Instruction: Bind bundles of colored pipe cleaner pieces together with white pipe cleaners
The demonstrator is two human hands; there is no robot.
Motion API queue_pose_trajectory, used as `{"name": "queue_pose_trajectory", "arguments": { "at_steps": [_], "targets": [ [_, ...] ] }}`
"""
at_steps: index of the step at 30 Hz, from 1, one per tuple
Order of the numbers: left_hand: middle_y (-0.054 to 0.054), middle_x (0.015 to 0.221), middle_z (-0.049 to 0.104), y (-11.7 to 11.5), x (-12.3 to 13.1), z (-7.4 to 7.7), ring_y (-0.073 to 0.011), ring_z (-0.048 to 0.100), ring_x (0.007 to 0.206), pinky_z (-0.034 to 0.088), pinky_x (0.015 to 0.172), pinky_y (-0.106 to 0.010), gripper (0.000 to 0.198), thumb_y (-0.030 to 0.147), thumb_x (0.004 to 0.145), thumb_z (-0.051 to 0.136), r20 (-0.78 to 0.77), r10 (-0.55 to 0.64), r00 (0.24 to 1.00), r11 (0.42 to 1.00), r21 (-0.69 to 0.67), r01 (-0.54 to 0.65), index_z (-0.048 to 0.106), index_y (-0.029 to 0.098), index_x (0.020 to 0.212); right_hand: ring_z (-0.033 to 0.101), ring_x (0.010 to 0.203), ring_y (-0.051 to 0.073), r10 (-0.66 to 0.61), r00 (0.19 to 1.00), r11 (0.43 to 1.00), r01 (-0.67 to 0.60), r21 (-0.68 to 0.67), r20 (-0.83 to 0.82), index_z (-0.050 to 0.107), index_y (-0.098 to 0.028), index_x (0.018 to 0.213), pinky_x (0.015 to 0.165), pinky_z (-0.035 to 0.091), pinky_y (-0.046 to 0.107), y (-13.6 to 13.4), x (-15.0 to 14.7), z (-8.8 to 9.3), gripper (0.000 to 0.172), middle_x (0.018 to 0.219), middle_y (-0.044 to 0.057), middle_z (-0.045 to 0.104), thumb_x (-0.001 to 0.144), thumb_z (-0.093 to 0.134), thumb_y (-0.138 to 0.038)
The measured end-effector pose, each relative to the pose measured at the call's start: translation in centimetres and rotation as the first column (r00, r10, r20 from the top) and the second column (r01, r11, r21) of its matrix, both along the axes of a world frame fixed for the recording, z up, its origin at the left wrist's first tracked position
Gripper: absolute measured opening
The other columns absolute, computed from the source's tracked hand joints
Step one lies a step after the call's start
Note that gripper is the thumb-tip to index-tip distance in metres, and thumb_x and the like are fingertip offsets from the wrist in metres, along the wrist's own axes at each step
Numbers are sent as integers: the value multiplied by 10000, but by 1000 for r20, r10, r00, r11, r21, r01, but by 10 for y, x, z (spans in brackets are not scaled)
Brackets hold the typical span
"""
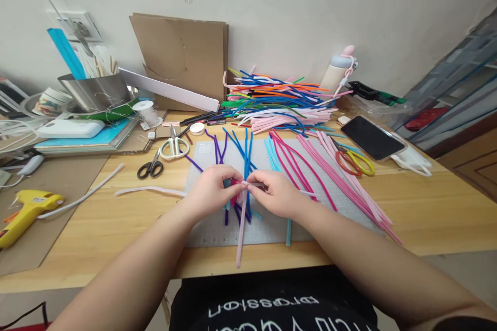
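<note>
My left hand (pixel 213 190) and my right hand (pixel 275 194) meet over the grey cutting mat (pixel 341 217), fingertips pinched together. Between them they hold a small bundle of pipe cleaners, with a pale pink pipe cleaner (pixel 241 240) hanging down from the pinch toward the table's front edge. Dark pink, blue and purple ends stick out under my left hand. Loose blue pipe cleaners (pixel 246 152), purple ones (pixel 216 149) and pink ones (pixel 341 178) lie fanned on the mat behind my hands.
A big multicoloured pipe cleaner pile (pixel 277 98) sits at the back by cardboard (pixel 182 54). Black scissors (pixel 150 167), white scissors (pixel 174 146), red-yellow scissors (pixel 355 161), a phone (pixel 370 137), a yellow glue gun (pixel 25 212), white pipe cleaners (pixel 87 194) and a bottle (pixel 339 70) surround the mat.
</note>
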State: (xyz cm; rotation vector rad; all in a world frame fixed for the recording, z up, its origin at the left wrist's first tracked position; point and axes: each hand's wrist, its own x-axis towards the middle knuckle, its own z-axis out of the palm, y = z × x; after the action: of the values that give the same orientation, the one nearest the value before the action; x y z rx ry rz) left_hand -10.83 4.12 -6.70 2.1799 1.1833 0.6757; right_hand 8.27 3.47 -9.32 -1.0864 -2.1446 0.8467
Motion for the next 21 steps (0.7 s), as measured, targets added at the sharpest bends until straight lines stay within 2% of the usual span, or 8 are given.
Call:
{"name": "queue_pose_trajectory", "arguments": {
  "at_steps": [5,8,11,15,19,21],
  "targets": [
    [-34,765,668,0,-1,2,-168,595,736,433,694,-278,183,318,821,575,-30,-28,999,999,-47,27,667,166,776,486,605,116,42,990,981,-66,-184,-134,555,-173,772,570,355,238,6,-2,-3,121,651,-26,527,854,505,-246],
    [-33,764,678,-3,1,2,-165,601,717,438,670,-272,168,296,809,560,-32,-36,999,993,-116,32,664,164,791,504,587,111,39,967,930,-127,-346,-252,535,-169,732,579,388,236,8,-3,-4,150,623,-30,533,845,501,-262],
    [-24,740,673,-5,2,1,-156,599,690,443,654,-263,118,234,772,552,-19,-37,999,987,-158,34,647,165,777,528,579,107,34,952,890,-167,-425,-303,526,-169,701,584,411,230,7,-4,-4,155,605,-27,558,832,504,-249],
    [-16,704,652,-7,3,0,-153,587,659,441,621,-257,88,190,724,543,-43,-22,999,987,-162,15,619,170,762,536,564,108,22,955,884,-157,-440,-296,520,-174,700,567,412,227,5,-5,-5,137,597,-30,564,822,507,-234],
    [-16,709,653,-6,2,1,-162,592,679,452,636,-259,96,198,730,543,-52,13,999,989,-149,-21,630,176,766,511,570,111,13,981,946,-76,-316,-195,533,-175,711,558,393,231,6,-4,-7,150,600,-34,546,833,529,-263],
    [-19,721,660,-5,1,1,-169,598,701,461,661,-266,113,235,759,545,-41,25,999,989,-144,-31,642,178,775,517,581,114,-6,981,947,-55,-315,-191,537,-177,721,564,398,235,7,-4,-7,174,604,-35,544,839,546,-304]
  ]
}}
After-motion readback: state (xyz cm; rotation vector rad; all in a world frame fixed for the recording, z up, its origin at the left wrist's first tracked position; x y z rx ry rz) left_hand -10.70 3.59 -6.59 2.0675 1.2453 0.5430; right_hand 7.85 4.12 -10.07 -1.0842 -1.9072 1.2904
